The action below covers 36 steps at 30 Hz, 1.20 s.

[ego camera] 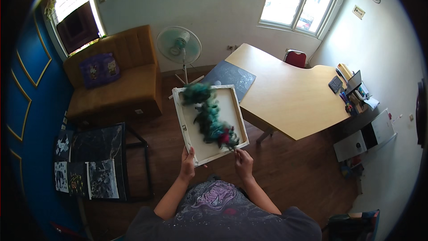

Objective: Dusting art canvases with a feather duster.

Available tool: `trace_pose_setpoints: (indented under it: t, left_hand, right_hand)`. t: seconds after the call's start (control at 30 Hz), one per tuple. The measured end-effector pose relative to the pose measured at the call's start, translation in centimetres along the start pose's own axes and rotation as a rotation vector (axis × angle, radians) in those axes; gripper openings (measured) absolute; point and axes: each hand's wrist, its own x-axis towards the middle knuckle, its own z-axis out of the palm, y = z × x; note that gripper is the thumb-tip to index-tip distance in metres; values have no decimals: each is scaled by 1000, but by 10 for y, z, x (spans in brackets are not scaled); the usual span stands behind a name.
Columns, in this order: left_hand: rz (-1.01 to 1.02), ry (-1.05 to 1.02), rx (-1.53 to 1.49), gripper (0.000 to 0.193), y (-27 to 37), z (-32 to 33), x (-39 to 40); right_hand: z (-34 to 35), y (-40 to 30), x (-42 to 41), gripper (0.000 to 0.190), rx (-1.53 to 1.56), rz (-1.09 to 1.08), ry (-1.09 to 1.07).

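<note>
My left hand [188,164] grips the lower left corner of a stretched canvas [230,102], thumb on its frame. The canvas is held with its back and wooden stretcher bars facing up. Over it hangs a blurred bunch of green, curly, feather-like or leafy material [209,120] with a dark red part [224,136] near its lower end. At that lower end, my right hand [243,160] pinches the bunch by the canvas's lower right corner. Whether the bunch touches the canvas cannot be told.
Ahead and right stands a wooden desk [284,93] with a dark panel [239,75] at its left end. A standing fan [179,45] and a brown sofa [117,97] are ahead left. A black table [100,140] with painted sheets stands left; a white cabinet [349,145] is right.
</note>
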Motion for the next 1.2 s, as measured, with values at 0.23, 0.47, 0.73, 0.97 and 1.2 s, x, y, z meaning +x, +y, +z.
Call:
trace_pose_setpoints:
  t: [0.23, 0.47, 0.73, 0.97, 1.2]
  left_hand:
    - [24, 4, -33, 42, 0, 1, 0]
    - [45, 7, -9, 41, -4, 4, 1]
    - [31, 35, -11, 43, -1, 2, 0]
    - [55, 78, 22, 40, 0, 0, 1]
    - [40, 104, 9, 40, 6, 4, -1]
  right_hand:
    - [-11, -5, 3, 13, -115, -325, -85]
    - [-3, 18, 2, 15, -29, 34, -44]
    - [2, 4, -2, 13, 34, 131, -149]
    - [-1, -3, 7, 12, -18, -70, -248]
    - [4, 1, 0, 14, 88, -162, -432]
